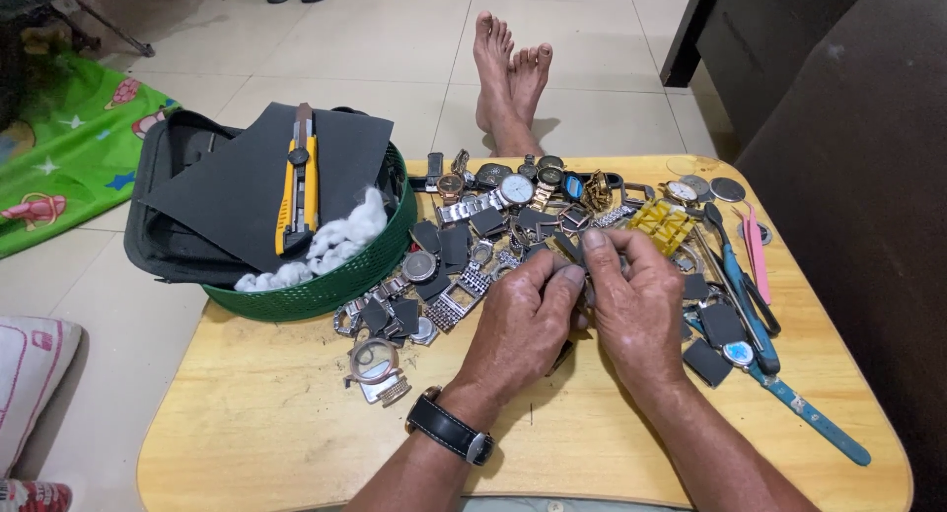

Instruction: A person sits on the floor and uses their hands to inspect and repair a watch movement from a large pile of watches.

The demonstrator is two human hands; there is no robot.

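My left hand (523, 320) and my right hand (636, 305) meet over the middle of a low wooden table (286, 423). Their fingertips pinch a small dark part between them; it is mostly hidden and I cannot tell what it is. A black-strapped wristwatch (449, 428) is on my left wrist. Behind and around the hands lies a heap of watches, cases, metal bands and grey sandpaper scraps (473, 241). A loose watch case with a metal band (377, 366) lies left of my left hand.
A green basket (335, 280) at the table's left holds a dark sheet, cotton wool and a yellow utility knife (299, 182). Blue-handled tools (755, 334) and pink tweezers (758, 251) lie on the right. My bare feet (508, 73) rest on the tiled floor beyond the table.
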